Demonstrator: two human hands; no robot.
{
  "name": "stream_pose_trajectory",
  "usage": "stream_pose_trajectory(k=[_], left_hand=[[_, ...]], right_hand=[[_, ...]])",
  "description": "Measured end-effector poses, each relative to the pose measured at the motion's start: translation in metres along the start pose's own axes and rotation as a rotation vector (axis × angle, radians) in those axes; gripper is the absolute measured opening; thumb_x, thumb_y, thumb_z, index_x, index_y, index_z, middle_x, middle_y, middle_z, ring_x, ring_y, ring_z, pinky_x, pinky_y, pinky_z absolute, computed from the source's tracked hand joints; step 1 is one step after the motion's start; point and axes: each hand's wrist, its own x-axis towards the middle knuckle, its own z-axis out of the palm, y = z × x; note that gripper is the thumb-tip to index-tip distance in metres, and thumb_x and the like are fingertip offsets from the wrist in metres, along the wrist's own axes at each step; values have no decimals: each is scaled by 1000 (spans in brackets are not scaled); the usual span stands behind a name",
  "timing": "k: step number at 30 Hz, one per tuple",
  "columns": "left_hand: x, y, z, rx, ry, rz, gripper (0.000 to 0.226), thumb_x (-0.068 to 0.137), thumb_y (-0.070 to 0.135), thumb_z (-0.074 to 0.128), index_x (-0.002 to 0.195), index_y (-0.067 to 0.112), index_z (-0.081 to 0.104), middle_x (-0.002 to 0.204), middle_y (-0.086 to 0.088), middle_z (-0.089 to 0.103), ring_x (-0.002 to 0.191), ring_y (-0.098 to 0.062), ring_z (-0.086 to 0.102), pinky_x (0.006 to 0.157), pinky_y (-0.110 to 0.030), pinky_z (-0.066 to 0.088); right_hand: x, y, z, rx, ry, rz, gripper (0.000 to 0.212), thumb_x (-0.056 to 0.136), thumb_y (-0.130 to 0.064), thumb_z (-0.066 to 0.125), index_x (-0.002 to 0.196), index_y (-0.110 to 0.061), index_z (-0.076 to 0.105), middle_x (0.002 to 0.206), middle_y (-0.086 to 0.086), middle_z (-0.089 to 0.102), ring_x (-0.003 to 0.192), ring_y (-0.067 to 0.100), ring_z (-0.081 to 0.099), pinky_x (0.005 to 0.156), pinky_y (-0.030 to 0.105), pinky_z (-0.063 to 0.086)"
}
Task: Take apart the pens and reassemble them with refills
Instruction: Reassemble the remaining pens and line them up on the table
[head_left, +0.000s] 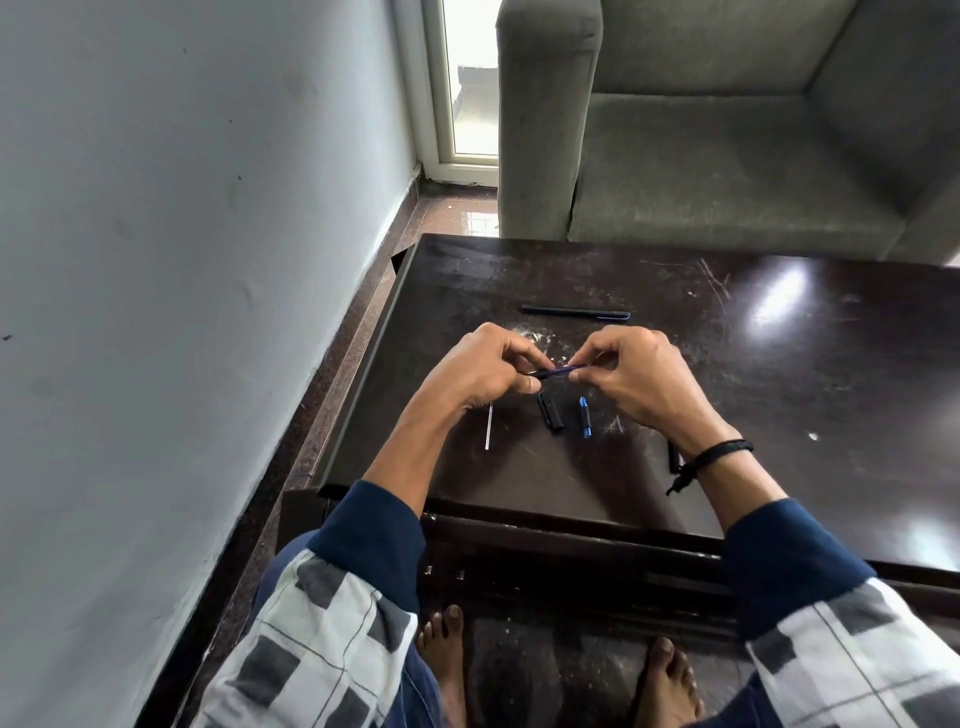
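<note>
left hand (483, 370), right hand (635, 379) pinch one refill (565, 369)

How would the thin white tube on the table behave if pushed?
The thin white tube looks round, so it would probably roll sideways on the glossy table. Being so slender, it is likely light and slightly bendy, and perhaps awkward to pinch up.

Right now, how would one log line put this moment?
left hand grips barrel | right hand pinches refill | on table: cap, tip, pen
</note>
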Motion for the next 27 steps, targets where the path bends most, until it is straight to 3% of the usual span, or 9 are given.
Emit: stream_pose_trajectory(k=[6, 11, 14, 19, 23, 27], left_hand=[[2, -2, 2, 12, 2, -1, 29, 77, 6, 83, 95, 29, 82, 85, 3, 67, 83, -10, 59, 83, -31, 50], [3, -4, 1, -8, 34, -12, 28, 78, 5, 82, 94, 29, 82, 81, 2, 66, 77, -11, 57, 85, -36, 52], [4, -7, 0, -30, 71, -39, 28, 79, 5, 81, 92, 31, 81, 81, 0, 69, 76, -11, 59, 89, -40, 54], [3, -8, 1, -43, 94, -43, 27, 79, 4, 80, 91, 29, 81, 83, -5, 73, 77, -13, 64, 95, -44, 56], [2, -7, 1, -51, 84, -47, 28, 80, 1, 79, 93, 26, 80, 82, -8, 76, 77, -14, 69, 97, -44, 55], [1, -6, 2, -47, 76, -49, 26, 82, 2, 77, 95, 24, 79, 80, -8, 76, 82, -19, 74, 98, -42, 55]], right_hand=[[0, 2, 3, -15, -12, -13, 6, 81, -29, 80, 83, -31, 75, 81, -14, 69, 79, 5, 66, 75, 35, 57], [1, 7, -1, -18, -21, 73, 34, 78, -33, 83, 107, -32, 66, 88, -15, 67, 86, 7, 64, 79, 32, 52], [1, 14, -2, -69, -5, 209, 27, 76, -38, 82, 93, -27, 65, 85, -11, 68, 87, 16, 65, 76, 32, 47], [-2, 10, 8, -133, -156, 292, 32, 72, -48, 84, 82, -24, 63, 87, -3, 69, 85, 22, 63, 70, 31, 43], [-2, 3, 18, -180, -221, 285, 27, 74, -37, 83, 87, -27, 62, 96, -1, 69, 95, 25, 64, 73, 32, 45], [-2, 6, 20, -188, -198, 299, 18, 76, -26, 74, 91, -27, 64, 97, 0, 70, 92, 26, 64, 71, 31, 44]])
